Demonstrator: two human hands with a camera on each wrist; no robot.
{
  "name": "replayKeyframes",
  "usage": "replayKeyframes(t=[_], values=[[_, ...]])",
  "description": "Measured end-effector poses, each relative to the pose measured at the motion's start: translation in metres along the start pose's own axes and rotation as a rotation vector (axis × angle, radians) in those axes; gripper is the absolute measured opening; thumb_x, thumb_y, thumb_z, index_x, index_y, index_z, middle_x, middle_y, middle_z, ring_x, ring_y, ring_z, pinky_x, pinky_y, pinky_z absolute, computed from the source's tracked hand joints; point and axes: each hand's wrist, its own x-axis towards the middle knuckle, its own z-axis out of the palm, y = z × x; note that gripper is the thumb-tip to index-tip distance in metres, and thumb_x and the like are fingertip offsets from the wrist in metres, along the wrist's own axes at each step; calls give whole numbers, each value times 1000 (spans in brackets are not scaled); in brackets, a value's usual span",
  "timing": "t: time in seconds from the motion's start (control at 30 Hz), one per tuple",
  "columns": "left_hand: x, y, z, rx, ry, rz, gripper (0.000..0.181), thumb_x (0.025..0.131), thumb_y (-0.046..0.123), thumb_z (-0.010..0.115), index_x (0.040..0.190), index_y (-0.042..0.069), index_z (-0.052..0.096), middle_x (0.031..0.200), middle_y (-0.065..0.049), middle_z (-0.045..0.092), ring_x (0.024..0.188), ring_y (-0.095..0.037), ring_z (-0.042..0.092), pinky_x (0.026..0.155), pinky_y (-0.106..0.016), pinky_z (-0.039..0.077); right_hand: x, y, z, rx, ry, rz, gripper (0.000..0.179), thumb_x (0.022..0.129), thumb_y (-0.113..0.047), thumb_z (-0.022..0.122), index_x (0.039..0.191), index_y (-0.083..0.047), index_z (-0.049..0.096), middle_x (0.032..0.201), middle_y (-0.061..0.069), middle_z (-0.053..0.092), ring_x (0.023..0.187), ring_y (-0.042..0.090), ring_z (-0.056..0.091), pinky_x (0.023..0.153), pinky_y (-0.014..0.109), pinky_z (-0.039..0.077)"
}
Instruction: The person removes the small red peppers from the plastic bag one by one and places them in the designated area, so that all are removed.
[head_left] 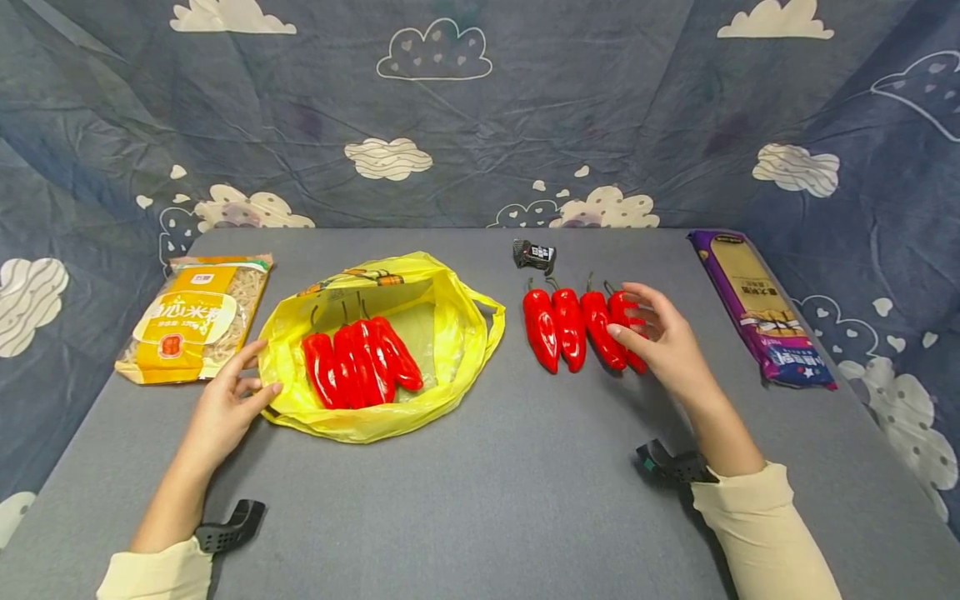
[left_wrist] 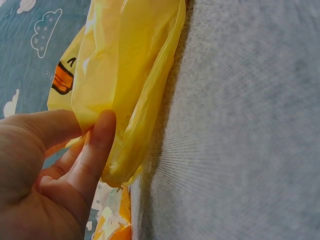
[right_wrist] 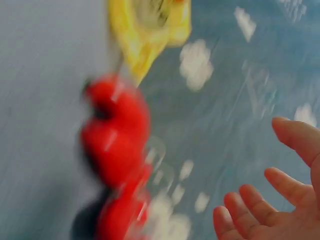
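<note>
Presently, the left hand (head_left: 223,410) pinches the yellow bag (head_left: 367,423) at its left edge; inside the bag lie red peppers (head_left: 362,360). Right of the bag, the right hand (head_left: 666,340), fingers apart, is near four other peppers (head_left: 570,329).

A: Head view. Describe the bag.

B: Yellow plastic bag (head_left: 375,427), thin and crinkled, lying toward 8 o'clock of centre. Mouth gapes open. Orange-and-black print (head_left: 378,277) at its 12 o'clock edge; a handle loop (head_left: 498,327) sits between 2 and 3.

A: Contents?

B: Red peppers inside (head_left: 372,362), apparently four. Glossy, side by side, stems toward 12, tips toward 5 or 6.

A: Outside?

B: Four loose red peppers (head_left: 572,329) at the bag's 3 o'clock, apart from it. Same gloss, one row, stems toward 11 or 12, tips near 5. The 3 o'clock-most one is partly hidden.
</note>
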Motion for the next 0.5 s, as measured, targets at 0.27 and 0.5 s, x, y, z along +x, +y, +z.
replayKeyframes(t=[0.27,0.5], values=[[0,-2,0,9,1,6,60,82,-2,62,135,0,35,115,-25,41,74,6,47,53,-13,40,14,-76,64,167,-111,-201,56,78,9,63,127,7,38,124,20,43,107,32,44,90,47,34],[0,-3,0,17,-7,-1,60,82,0,62,136,1,34,116,-25,41,75,6,47,53,-14,41,30,-69,131,287,-244,-273,58,76,3,68,127,6,40,122,16,47,107,27,46,91,42,36]])
